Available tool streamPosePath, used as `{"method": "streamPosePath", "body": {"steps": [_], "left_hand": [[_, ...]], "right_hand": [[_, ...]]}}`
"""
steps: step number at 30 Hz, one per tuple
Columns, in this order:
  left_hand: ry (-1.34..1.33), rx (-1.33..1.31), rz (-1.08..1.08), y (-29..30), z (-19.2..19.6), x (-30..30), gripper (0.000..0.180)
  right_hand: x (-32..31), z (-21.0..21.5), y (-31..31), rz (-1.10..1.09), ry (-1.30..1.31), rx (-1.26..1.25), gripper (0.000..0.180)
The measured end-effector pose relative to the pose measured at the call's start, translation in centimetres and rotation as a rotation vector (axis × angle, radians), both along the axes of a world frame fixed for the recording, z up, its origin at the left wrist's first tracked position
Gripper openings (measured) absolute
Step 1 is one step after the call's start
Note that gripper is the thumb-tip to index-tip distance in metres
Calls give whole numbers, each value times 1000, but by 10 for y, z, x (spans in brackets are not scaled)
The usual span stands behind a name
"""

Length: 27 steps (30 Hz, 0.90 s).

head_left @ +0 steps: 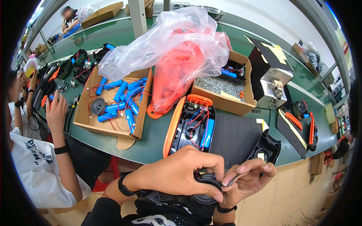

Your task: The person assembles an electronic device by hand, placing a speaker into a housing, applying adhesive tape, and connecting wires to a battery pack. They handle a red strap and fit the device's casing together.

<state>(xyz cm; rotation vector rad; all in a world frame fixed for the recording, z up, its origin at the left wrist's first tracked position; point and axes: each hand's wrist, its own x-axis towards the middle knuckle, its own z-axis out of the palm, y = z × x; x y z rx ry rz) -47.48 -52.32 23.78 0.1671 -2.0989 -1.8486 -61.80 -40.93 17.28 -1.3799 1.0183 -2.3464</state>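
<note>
My left hand [179,169] is closed around a round black speaker [208,180], its thumb and forefinger on the rim. Beside it, my right hand [247,182] pinches a thin grey strip [230,181] between thumb and fingers, at the speaker's edge. Just beyond my hands lies an orange and black device housing [188,130], open side up. Inside it are a blue battery cell [207,133], red and blue wires and a small circuit board. A black plastic shell [267,148] rests by the table edge, right of my right hand.
A cardboard box [109,130] holds blue batteries and a speaker. Behind it sits a bag of red parts [173,71]. Another box [235,107] contains many screws. A metal fixture [272,86] stands right, near orange handles [312,128]. At left, a co-worker's hand [56,111] is raised.
</note>
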Motion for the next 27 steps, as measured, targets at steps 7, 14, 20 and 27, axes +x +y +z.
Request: {"method": "streamPosePath", "body": {"steps": [7,14,20,27], "left_hand": [[13,95,34,2,4,1,40],[43,115,1,2,2,0,40],[55,137,-37,2,-2,4,39],[54,164,-13,5,-6,3,39]], "right_hand": [[6,10,6,42,-190,38,84],[1,10,10,130,-163,57,87],[-7,5,12,215,-108,69,86],[-10,-1,14,239,-56,77,91]]}}
